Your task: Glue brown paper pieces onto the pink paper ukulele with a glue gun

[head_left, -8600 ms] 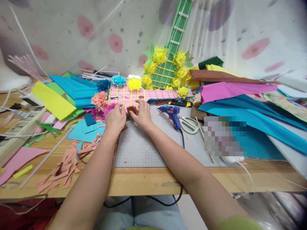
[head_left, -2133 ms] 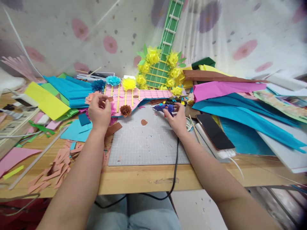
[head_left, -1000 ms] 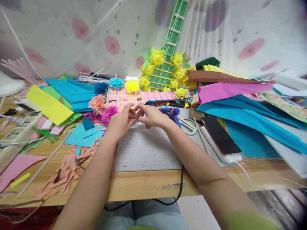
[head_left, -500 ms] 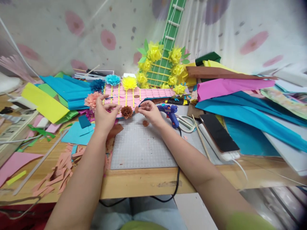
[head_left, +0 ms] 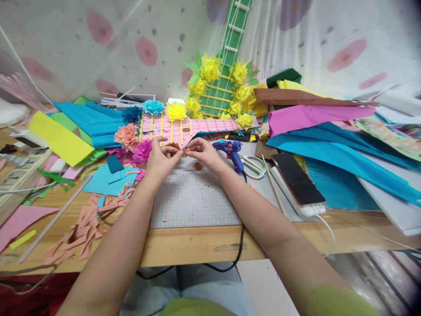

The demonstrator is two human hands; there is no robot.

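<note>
My left hand (head_left: pixel 160 159) and my right hand (head_left: pixel 203 152) meet above the far edge of the grey cutting mat (head_left: pixel 197 197). The fingers of both hands pinch a small brown paper piece (head_left: pixel 184 152) between them. Behind my left fingers the brown paper flower (head_left: pixel 172 145) shows only in part. It lies at the near edge of the pink paper guitar body (head_left: pixel 184 127), which carries yellow strips and blue, yellow and peach flowers. A loose brown paper scrap (head_left: pixel 198 166) lies on the mat under my right hand.
A blue glue gun (head_left: pixel 230 152), scissors (head_left: pixel 255 164) and a phone (head_left: pixel 297 177) lie right of my hands. A green guitar neck with yellow flowers (head_left: pixel 223 79) leans at the back. Coloured paper sheets pile left and right; peach paper scraps (head_left: pixel 88 219) litter the table's front left.
My left hand has moved right from beside the peach flower to meet my right hand, and now partly covers the brown flower. Both hands now pinch the small brown piece.
</note>
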